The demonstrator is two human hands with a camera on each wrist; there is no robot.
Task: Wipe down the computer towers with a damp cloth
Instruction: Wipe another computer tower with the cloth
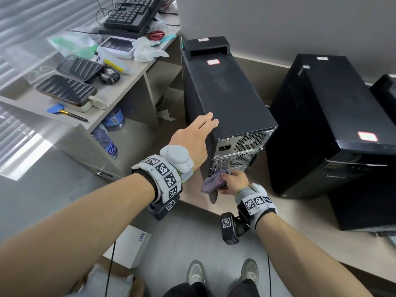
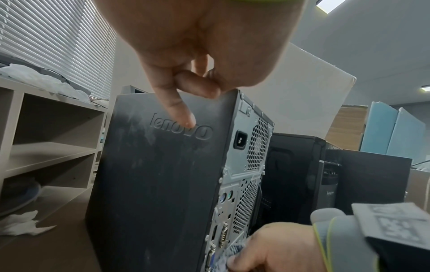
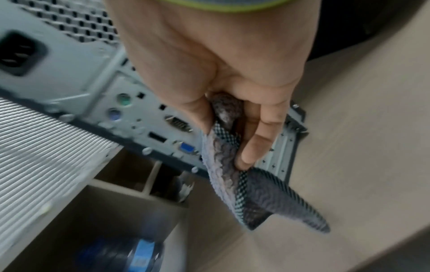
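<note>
A dusty black computer tower [image 1: 227, 91] stands on the floor with its metal rear panel [image 3: 97, 88] facing me. My left hand [image 1: 199, 129] rests on its top near the rear edge, fingers straight. In the left wrist view the thumb [image 2: 177, 110] lies down the side panel [image 2: 158, 174] over the embossed logo. My right hand [image 1: 234, 182] grips a bunched grey-purple cloth [image 1: 213, 183] against the lower rear panel, by the ports. The right wrist view shows the cloth [image 3: 256, 198] hanging below the curled fingers [image 3: 256, 139].
A second black tower [image 1: 342, 116] stands close on the right, with another [image 1: 385, 88] behind it. A desk with shelves [image 1: 132, 73] on the left holds keyboards [image 1: 132, 13] and phones [image 1: 79, 67]; water bottles [image 1: 113, 118] sit underneath. A white box [image 1: 128, 245] lies by my feet.
</note>
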